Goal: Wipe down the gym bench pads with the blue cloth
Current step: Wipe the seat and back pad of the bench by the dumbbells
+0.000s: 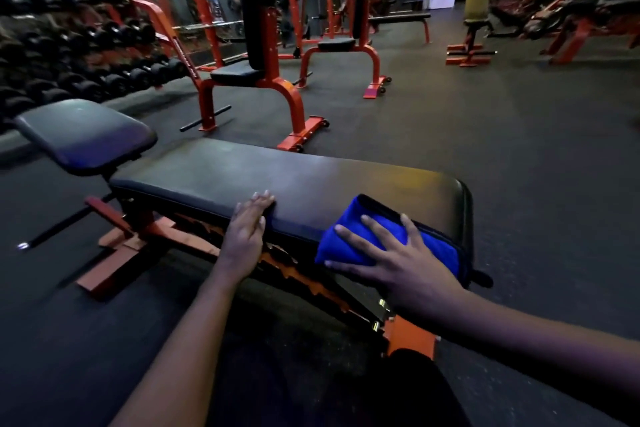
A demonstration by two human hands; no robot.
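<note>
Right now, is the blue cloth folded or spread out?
Folded: the blue cloth shows a thick doubled edge, pressed under the flat right hand against the long bench pad.

The long pad (294,177) is bare along its far edge and middle, room for a sweep; the left hand (247,224) rests flat on the near edge; the blue cloth (363,236) (under the spread right hand (401,263)) fills the near right corner; the raised seat pad (83,132) blocks the left end.

cloth (388,239) on long pad (294,184), seat pad (83,132) left
</note>
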